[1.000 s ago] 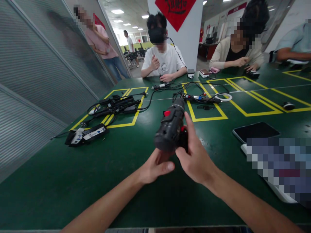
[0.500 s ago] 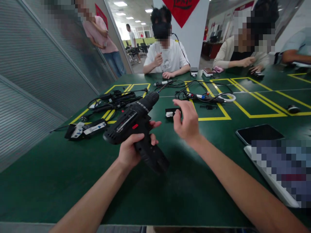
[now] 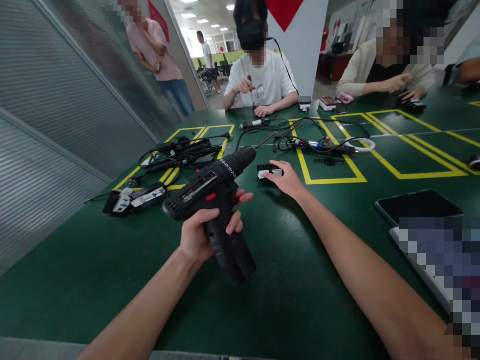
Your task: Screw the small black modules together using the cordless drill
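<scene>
My left hand (image 3: 204,231) is wrapped round the grip of a black cordless drill (image 3: 213,192) with a red switch, held above the green table (image 3: 75,280), chuck pointing up and to the right. My right hand (image 3: 287,180) reaches forward and rests its fingers on a small black block with a white label (image 3: 267,172) lying on the table just beyond the drill's chuck. Whether the fingers have closed on the block is not visible.
A black battery pack with labels (image 3: 133,198) lies at the left. Tangled black cables and tools (image 3: 180,152) lie in yellow-taped squares further back. A dark tablet (image 3: 418,205) lies at the right. A person in a headset and other people sit across the table.
The drill passed from both hands to my left hand alone and tilted onto its side. My right hand let go and reached forward down onto the small black block.
</scene>
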Tool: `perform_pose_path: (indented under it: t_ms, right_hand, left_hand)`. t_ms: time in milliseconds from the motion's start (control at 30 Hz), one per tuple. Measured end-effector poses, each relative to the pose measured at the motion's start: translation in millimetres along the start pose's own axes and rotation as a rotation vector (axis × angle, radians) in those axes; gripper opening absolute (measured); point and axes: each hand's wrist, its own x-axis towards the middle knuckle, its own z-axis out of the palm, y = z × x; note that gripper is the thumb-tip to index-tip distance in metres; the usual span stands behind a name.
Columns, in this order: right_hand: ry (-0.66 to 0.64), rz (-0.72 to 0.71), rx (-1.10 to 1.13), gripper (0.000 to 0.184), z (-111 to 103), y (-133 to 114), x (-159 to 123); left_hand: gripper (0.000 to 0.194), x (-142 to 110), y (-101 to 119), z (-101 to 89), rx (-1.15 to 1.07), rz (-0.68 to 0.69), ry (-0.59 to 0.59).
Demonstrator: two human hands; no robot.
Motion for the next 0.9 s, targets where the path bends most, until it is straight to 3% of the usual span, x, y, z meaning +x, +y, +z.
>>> perform_pose_path:
  t_ms: [167,433,600,733,900]
  right_hand:
    - [0.010,-0.060,0.026,0.052,-1.4,5.3,1.6]
    - [0.109,-0.019,-0.007,0.054,-2.9,23.1,7.9]
    - [0.072,-0.019,-0.016,0.056,-2.8,27.5,7.9]
    - [0.047,-0.013,-0.038,0.056,-5.9,26.1,7.8]
    - [0.031,-0.016,-0.047,0.054,-9.9,25.6,8.2]
  left_hand:
    - [0.056,0.9,0.3,0.8,-0.109,-0.005,-0.033]
    - [0.052,-2.7,11.0,-1.8,-0.440,-0.016,-0.073]
    - [0.040,-6.3,14.8,3.5,-0.581,-0.055,-0.054]
    - [0.043,-7.3,16.7,2.7,-0.706,-0.069,-0.049]
    - [0.055,-6.5,18.6,-2.0,-0.636,-0.017,-0.061]
